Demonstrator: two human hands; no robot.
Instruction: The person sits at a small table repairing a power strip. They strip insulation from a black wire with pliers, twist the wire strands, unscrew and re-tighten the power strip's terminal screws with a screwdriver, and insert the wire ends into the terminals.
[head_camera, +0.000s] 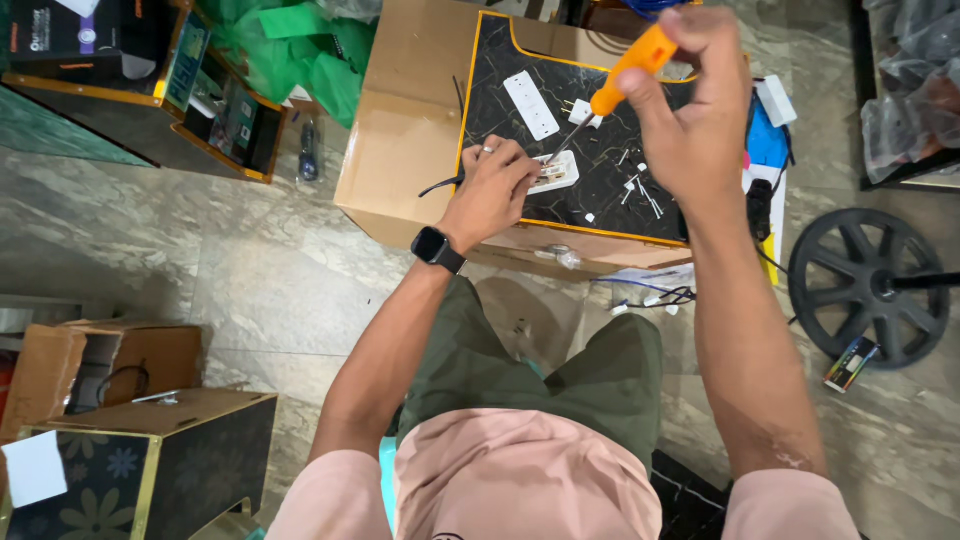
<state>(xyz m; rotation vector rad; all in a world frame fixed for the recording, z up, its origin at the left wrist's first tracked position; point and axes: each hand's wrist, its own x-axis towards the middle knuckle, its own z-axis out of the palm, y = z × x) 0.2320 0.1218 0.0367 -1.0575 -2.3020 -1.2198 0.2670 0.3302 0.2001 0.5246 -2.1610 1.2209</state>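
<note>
Black marble-patterned board (600, 190) lies on a cardboard box (400, 150). The left hand (492, 190), fingers curled, pins one white socket (556, 172) there. The raised right hand (690, 110) grips one orange-handled screwdriver (625, 75), tip down on that socket. A second socket (530, 104) lies nearby.

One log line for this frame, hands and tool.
left hand: steadies white socket part | right hand: grips orange screwdriver, tip on part | surface: black marble-pattern panel
</note>
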